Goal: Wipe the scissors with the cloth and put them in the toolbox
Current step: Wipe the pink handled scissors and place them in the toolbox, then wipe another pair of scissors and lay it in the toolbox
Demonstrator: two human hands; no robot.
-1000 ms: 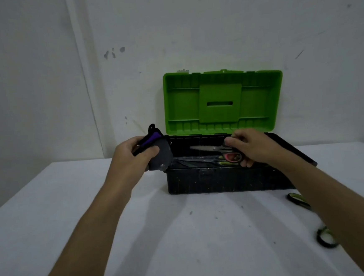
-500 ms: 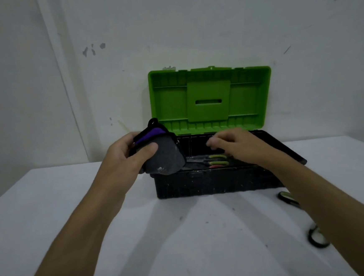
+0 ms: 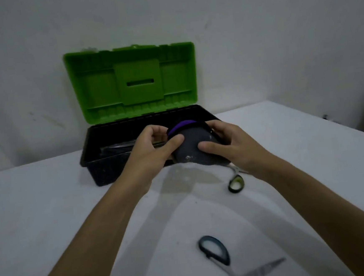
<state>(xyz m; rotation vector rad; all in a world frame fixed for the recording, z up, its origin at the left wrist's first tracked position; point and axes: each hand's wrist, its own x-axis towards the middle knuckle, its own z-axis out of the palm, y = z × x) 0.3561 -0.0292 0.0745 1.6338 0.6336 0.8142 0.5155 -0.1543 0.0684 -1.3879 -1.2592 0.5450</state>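
Both hands hold a dark grey cloth (image 3: 191,147) with a purple and black edge, just in front of the toolbox. My left hand (image 3: 150,149) grips its left side, my right hand (image 3: 231,143) its right side. The toolbox (image 3: 105,168) is black with its green lid (image 3: 133,83) standing open against the wall; blades of tools show inside at the left. A pair of scissors with a green-black handle (image 3: 235,182) lies on the table, partly hidden under my right wrist. Another pair of scissors with a dark blue-grey handle (image 3: 228,262) lies near the front.
The white table (image 3: 52,213) stands against a white wall. Its right edge runs diagonally at the far right, with a dark object beyond it.
My right hand has left the toolbox without the scissors and now grips the cloth together with my left hand. The view has tilted down and to the right, showing a second pair of scissors.
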